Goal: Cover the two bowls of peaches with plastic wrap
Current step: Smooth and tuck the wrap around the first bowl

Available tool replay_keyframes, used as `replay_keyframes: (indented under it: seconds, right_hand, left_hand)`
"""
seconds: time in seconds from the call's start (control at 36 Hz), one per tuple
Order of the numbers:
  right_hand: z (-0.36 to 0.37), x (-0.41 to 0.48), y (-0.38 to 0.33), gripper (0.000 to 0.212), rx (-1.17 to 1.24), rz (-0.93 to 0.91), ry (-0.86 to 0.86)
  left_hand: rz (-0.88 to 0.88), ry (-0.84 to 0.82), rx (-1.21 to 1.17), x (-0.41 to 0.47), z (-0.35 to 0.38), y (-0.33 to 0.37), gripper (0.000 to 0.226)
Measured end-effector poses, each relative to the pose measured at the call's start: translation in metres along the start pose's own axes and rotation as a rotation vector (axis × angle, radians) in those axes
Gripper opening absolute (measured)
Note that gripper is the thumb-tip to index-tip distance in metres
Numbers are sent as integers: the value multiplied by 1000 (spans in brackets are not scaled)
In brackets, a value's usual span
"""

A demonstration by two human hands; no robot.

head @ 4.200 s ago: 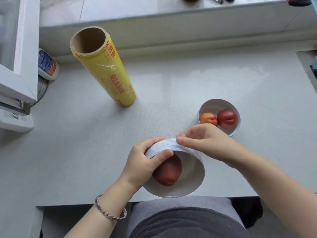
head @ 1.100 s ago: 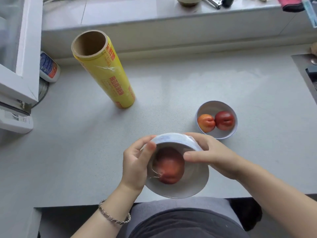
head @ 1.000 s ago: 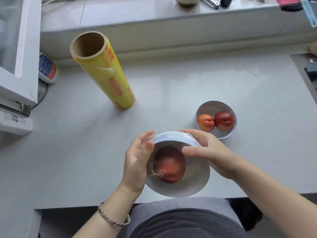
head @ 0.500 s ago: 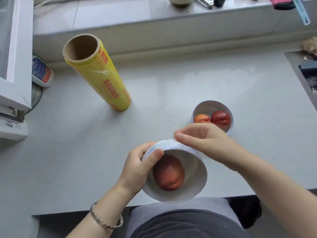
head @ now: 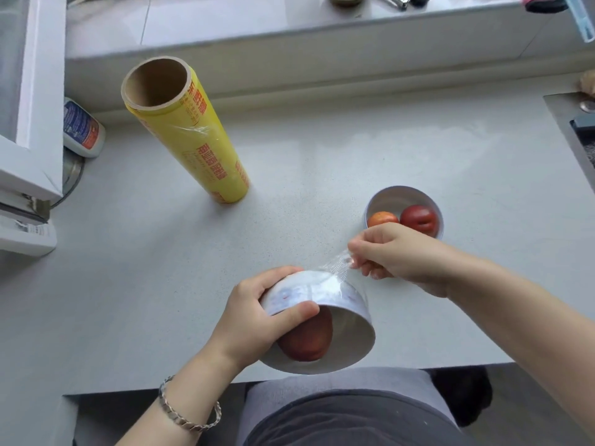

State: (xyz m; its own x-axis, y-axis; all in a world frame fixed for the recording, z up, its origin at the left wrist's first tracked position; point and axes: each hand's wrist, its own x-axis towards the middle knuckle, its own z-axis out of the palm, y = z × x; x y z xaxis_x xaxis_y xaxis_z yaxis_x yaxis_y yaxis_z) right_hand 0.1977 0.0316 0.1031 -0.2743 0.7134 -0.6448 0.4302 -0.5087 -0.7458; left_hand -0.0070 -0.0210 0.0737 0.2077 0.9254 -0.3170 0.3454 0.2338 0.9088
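Near bowl (head: 322,294): white, tipped on its side at the front edge of the counter (head: 322,156), mouth facing you, outer wall turned up.
Near bowl contents: one red peach (head: 309,339), lying against the lower wall. Can't tell whether film lay across the mouth.
Left hand (head: 254,320): you gripped the near bowl at its left rim, thumb curled over the rim, fingers wrapped round the outer wall.
Right hand (head: 402,255): you pinched a strand of plastic wrap (head: 335,268) between thumb and fingertips, just behind and right of the near bowl.
Plastic wrap: clear strip, pulled taut from your pinch down onto the near bowl's outer wall.
Far bowl (head: 396,196): upright, right of centre, just behind your right hand, which hid its front rim.
Far bowl contents: two peaches side by side, orange peach (head: 381,217) on the left, dark red peach (head: 418,218) on the right.
Roll (head: 190,136): yellow, stood on end toward the counter's back-left, cardboard core open at the top, well apart from both bowls.
Bottle (head: 82,127): white, blue-and-red label, at the back-left corner.
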Motion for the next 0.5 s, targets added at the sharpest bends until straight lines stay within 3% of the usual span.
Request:
replay_keyframes:
  seconds: [0.25,0.36,0.5]
  right_hand:
    - [4,0,7,24,177,144,-188]
    - [1,0,10,39,149,217,-253]
    - [-8,-6,13,27,188,195,-331]
  left_hand:
    - [34,-39,-45,-3,2,-1,42]
    - [54,-65,-34,-2,2,1,39]
    - [34,22,-72,-1,-4,-3,37]
